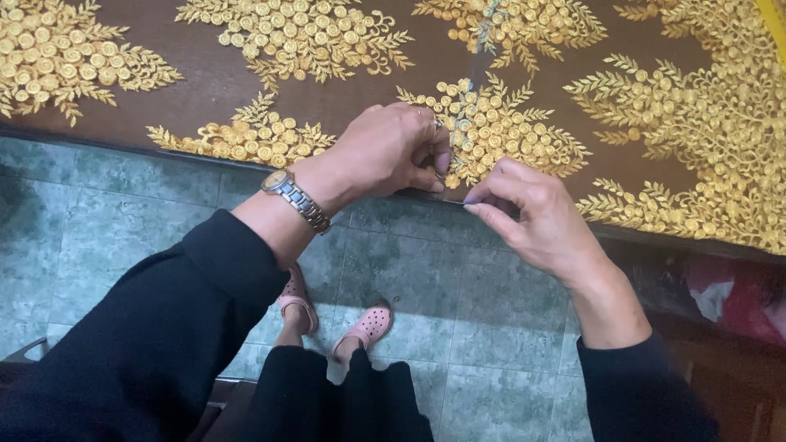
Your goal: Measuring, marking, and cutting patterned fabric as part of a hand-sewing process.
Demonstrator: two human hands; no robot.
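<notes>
A brown fabric (360, 90) with raised gold floral embroidery (491, 123) is stretched flat across the top of the head view. My left hand (389, 151), with a metal wristwatch (296, 199) on the wrist, rests on the fabric's near edge, fingers pinched together at a gold flower cluster. My right hand (536, 217) sits just right of it at the same edge, thumb and forefinger pinched as if on something very thin; whether a needle or thread is held is too small to tell. Both arms wear black sleeves.
Below the fabric's edge lies a green-grey tiled floor (458, 303). My feet in pink perforated sandals (364, 326) stand on it. Red and white cloth (729, 295) lies at the right under the frame. A yellow strip (774, 24) shows at the top right corner.
</notes>
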